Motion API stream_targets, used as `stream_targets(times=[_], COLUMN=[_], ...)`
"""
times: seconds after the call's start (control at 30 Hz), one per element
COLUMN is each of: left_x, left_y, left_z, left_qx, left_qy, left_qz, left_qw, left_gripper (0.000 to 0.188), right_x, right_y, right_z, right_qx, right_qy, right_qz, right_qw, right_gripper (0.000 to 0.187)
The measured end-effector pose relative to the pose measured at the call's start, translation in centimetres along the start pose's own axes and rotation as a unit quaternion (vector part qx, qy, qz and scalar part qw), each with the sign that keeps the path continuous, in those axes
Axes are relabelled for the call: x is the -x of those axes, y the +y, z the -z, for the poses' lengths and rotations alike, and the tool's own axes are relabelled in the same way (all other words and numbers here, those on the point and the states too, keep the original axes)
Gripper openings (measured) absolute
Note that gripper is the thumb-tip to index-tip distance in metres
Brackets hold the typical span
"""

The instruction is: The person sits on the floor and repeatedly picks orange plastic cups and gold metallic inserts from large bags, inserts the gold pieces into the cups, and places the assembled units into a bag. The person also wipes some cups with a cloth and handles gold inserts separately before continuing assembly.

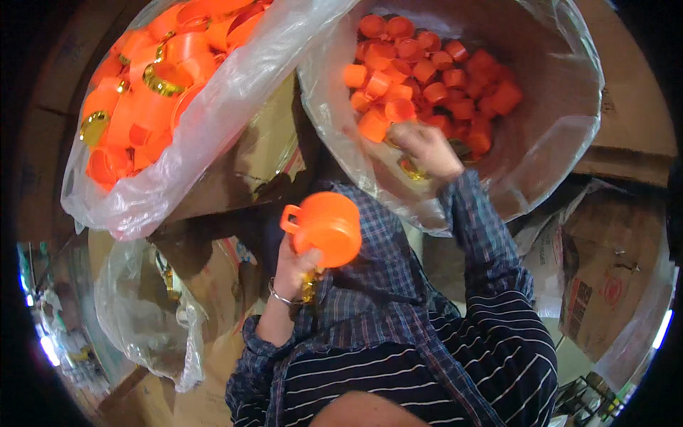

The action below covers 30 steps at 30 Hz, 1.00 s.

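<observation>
Apparently much is left: one orange mug (329,231) is clamped by the left hand's (290,269) fingers, small orange cups (435,92) are heaped unhandled, and whether the right hand's (427,147) are closed cannot be told.

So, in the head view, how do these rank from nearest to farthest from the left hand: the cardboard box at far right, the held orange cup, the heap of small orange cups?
From the left hand:
1. Held orange cup: in its grasp.
2. Heap of small orange cups: ahead, rightward, inside the right bag.
3. Cardboard box: far right.
</observation>
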<state>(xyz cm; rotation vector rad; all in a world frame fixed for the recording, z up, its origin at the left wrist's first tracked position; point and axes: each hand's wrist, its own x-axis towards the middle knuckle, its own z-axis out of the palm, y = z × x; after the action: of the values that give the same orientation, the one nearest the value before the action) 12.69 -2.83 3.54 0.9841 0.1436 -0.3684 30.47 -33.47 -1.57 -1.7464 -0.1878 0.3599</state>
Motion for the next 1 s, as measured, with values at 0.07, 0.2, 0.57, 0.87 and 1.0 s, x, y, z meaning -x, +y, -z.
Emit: stream_targets(times=[0.07, 0.2, 0.57, 0.87, 1.0], left_x=[0.5, 0.3, 0.4, 2.0, 2.8], left_y=[-0.5, -0.5, 0.6, 1.4, 1.6], left_z=[0.9, 1.4, 0.7, -2.7, -4.4], left_qx=[0.106, 0.288, 0.436, 0.348, 0.38], left_qy=[-0.017, -0.01, -0.163, -0.105, 0.097], left_qz=[-0.003, -0.008, -0.083, -0.082, -0.101], left_qw=[0.994, 0.958, 0.881, 0.928, 0.914], left_gripper=[0.077, 0.077, 0.067, 0.063, 0.069], right_x=[-3.4, -5.1, 1.3, 11.1, 9.9], right_y=[8.2, 25.7, 9.2, -12.8, -13.0], right_z=[5.2, 10.0, 7.8, -13.0, -18.3], right_qx=[0.266, 0.511, 0.527, 0.053, 0.038], right_qy=[0.172, 0.146, 0.258, 0.004, 0.007], right_qz=[-0.114, -0.106, 0.008, 0.35, 0.419], right_qw=[0.942, 0.84, 0.81, 0.935, 0.907], right_gripper=[0.05, 0.036, 0.037, 0.03, 0.031])
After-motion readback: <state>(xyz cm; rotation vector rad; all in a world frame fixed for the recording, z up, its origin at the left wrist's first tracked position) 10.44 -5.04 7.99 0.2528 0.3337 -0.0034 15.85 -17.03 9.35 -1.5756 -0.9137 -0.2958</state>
